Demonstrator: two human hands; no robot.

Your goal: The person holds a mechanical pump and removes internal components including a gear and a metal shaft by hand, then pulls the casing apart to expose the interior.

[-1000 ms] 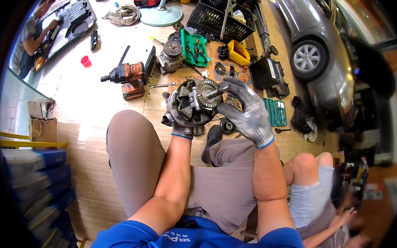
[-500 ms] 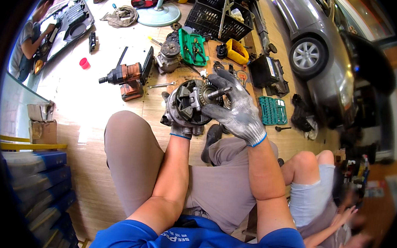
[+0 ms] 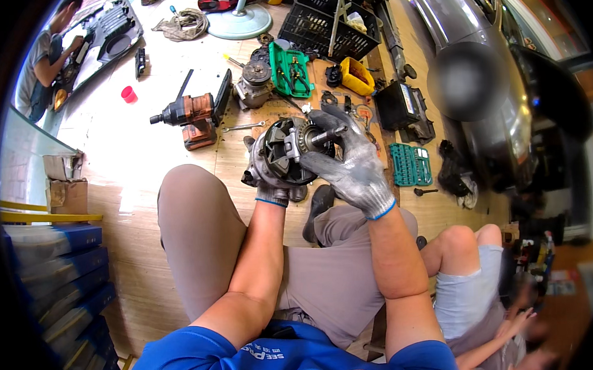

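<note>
A round metal motor housing [image 3: 283, 149] with a toothed wheel and a shaft is held up in front of me, above my knees. My left hand [image 3: 264, 176], in a grey glove, grips the housing from below and on its left side. My right hand [image 3: 347, 161], also gloved, lies over the right side of the housing, its fingers closed around the dark shaft [image 3: 326, 136] that sticks out. I sit on the wooden floor with bent legs.
A cordless power tool [image 3: 189, 113], a wrench [image 3: 243, 127], a green tool case [image 3: 290, 69], a yellow box [image 3: 356, 75], a black crate [image 3: 332, 18], a teal socket set [image 3: 409, 163] and a grey car [image 3: 483, 64] lie ahead. One person sits at my right [image 3: 469, 283], another crouches far left [image 3: 49, 53].
My right hand has shifted on the housing, its fingers closing over the shaft. The housing has stayed in my left hand at about the same place.
</note>
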